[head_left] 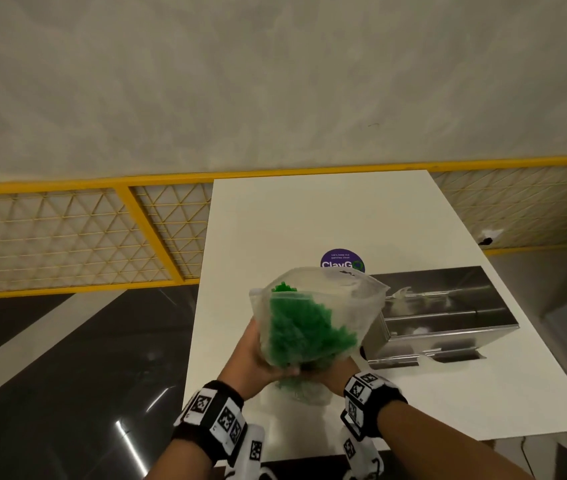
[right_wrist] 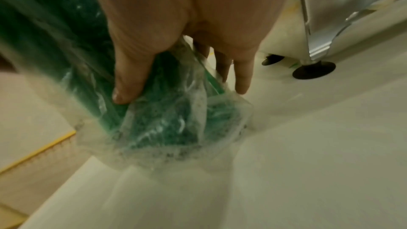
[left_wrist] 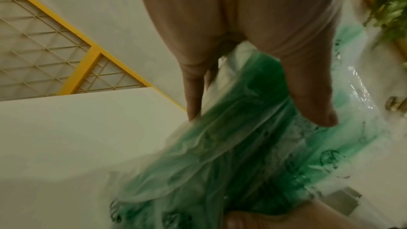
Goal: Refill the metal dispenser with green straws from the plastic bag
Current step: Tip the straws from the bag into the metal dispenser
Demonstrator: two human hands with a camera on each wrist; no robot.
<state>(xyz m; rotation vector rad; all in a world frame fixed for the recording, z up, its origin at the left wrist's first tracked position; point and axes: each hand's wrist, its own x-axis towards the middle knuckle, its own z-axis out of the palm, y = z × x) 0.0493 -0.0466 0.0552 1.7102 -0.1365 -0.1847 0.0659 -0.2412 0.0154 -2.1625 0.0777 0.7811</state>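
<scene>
1. Holding the plastic bag (head_left: 313, 317) of green straws (head_left: 304, 327) above the table (head_left: 309, 216), left hand (head_left: 257, 358) and right hand (head_left: 335, 374) grip its lower end.
2. Metal dispenser (head_left: 444, 313) stands just beside, apparently unfilled; transfer remains.

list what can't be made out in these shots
- Dispenser fill level: head view shows only its steel outside; bag covers its left end.
- Sticker text: bag hides its lower edge, small print too tiny.
- Hands' fingers: left hand and right hand sit under the bag; wrist views blurred.

Purple round sticker (head_left: 342, 260) on white table (head_left: 275, 216)
</scene>
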